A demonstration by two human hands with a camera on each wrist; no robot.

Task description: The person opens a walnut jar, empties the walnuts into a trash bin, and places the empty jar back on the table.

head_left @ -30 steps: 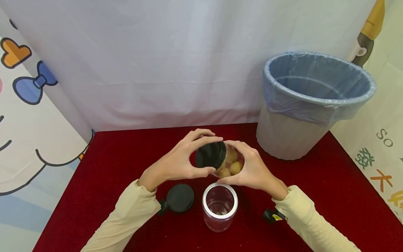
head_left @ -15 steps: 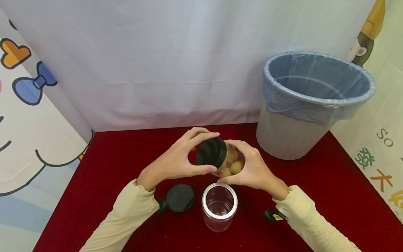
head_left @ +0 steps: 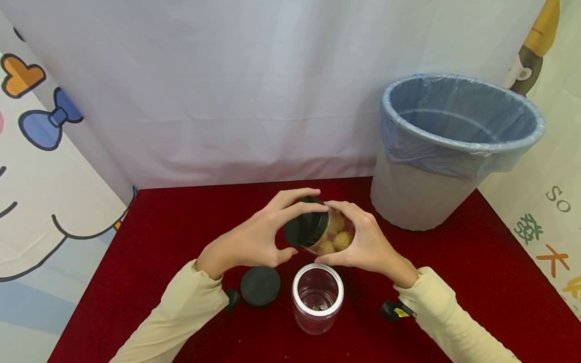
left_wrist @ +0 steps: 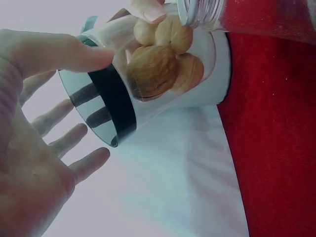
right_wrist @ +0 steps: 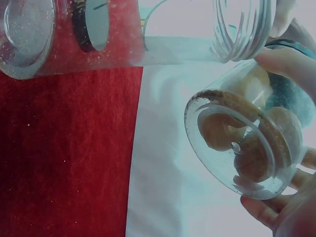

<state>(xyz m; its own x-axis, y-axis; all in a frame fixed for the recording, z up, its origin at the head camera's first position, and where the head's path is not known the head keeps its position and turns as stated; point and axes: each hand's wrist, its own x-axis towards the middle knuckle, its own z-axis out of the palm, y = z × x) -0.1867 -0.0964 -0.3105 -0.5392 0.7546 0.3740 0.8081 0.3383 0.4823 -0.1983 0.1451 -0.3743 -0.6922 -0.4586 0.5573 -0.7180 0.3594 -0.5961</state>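
Your right hand (head_left: 369,247) gripping a tilted jar (right_wrist: 217,160) of walnuts (left_wrist: 153,69), your left hand (head_left: 254,237) spread loosely around its black lid (head_left: 304,231), a lidless jar (head_left: 315,322) upright nearby

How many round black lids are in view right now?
2: one lid on the held clear jar of brown walnuts, another lid flat on the red cloth, left of the open clear jar.

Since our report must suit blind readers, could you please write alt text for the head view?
A person's right hand holds a tilted clear jar of walnuts above a red table, left hand at its black lid. An open jar stands in the foreground, beside another black lid; a blue-lined bin stands at back right.
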